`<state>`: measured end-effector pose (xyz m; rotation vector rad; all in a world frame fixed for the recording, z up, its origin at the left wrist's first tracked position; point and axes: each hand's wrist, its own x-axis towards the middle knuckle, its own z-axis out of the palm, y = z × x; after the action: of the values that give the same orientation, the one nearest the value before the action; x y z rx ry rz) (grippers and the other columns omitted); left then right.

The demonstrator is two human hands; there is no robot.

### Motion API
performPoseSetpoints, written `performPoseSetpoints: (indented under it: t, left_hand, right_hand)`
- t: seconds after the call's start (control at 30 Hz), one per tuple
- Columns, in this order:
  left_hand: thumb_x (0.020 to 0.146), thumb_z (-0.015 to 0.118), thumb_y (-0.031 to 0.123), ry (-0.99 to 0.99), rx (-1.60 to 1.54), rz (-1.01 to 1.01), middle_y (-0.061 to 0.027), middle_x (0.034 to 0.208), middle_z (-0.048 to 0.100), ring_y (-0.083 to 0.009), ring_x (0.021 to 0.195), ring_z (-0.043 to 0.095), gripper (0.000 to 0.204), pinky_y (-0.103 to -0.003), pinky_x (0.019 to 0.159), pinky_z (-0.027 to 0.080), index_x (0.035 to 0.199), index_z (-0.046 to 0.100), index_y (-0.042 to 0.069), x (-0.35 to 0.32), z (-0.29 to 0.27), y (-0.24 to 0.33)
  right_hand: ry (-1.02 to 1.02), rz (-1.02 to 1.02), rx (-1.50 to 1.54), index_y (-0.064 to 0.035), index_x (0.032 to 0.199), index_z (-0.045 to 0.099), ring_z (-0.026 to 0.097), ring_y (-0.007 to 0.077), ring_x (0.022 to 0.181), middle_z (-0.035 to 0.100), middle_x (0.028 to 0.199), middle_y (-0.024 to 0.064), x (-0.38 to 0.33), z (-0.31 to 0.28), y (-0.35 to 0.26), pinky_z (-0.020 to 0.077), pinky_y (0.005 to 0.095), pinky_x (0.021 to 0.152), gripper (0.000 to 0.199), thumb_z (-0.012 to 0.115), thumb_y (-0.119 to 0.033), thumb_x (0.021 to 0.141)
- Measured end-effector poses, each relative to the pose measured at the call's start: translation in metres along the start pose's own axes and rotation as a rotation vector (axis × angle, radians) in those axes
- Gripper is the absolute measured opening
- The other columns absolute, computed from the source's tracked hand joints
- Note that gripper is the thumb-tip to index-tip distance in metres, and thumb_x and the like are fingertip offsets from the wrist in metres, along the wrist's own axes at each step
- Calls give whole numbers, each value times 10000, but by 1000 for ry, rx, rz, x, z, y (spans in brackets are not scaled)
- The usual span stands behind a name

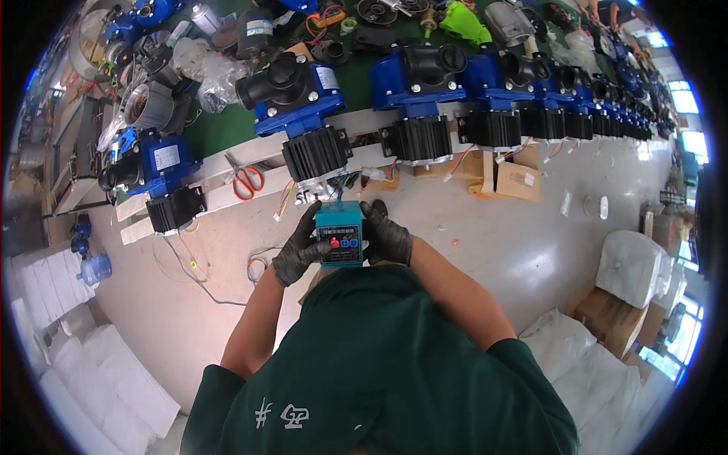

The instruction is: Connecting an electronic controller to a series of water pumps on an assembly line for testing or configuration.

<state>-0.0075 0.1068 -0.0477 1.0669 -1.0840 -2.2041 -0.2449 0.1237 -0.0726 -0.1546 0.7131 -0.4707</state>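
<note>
A teal control box with a black front panel, a red switch and blue buttons is held up in front of my body. My left hand, in a dark glove, grips its left side, with the thumb near the red switch. On the opposite side, my gloved right hand is closed round the box's edge. Wires run from the top of the box toward a blue pump with a black finned motor, which lies on the bench edge just beyond. Coloured leads hang from that motor.
More blue pumps with finned motors line the bench edge to the right; another pump lies at left. Red-handled scissors rest on the edge. Below are a cardboard box and a grey cable on the floor.
</note>
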Motion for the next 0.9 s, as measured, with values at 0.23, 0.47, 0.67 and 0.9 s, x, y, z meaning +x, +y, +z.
performPoseSetpoints:
  t: [0.23,0.47,0.67,0.9]
  left_hand:
    - [745,864,385,12,-37,-8,-195,1503,388,-347,1339,460,1142,-467,1049,466,1594,126,184,1,0,-4]
    - [770,850,317,113,-107,-13,-190,1452,447,-340,1296,514,1088,-480,1019,502,1591,146,201,-6,25,9]
    - [799,823,303,191,-95,-48,-197,1447,453,-348,1295,525,1043,-494,1000,522,1587,145,217,-3,49,19]
    - [790,837,273,294,-149,11,-190,1415,482,-337,1255,554,1024,-488,962,544,1583,188,269,-2,63,11]
  right_hand:
    - [364,17,-322,-98,1361,550,673,323,1015,611,1310,160,-46,-14,-21,547,459,890,672,453,-637,971]
    - [1150,-618,-1009,-32,1233,583,622,306,1066,625,1200,173,-92,-86,-99,512,373,899,376,639,-264,943]
    - [1177,-772,-1440,46,1513,212,407,366,1367,346,1507,255,-62,-123,-136,331,396,1158,994,792,-357,813]
    - [1009,-497,-1086,63,1536,85,360,353,1412,338,1522,245,-66,-73,-158,307,369,1176,1145,813,-407,787]
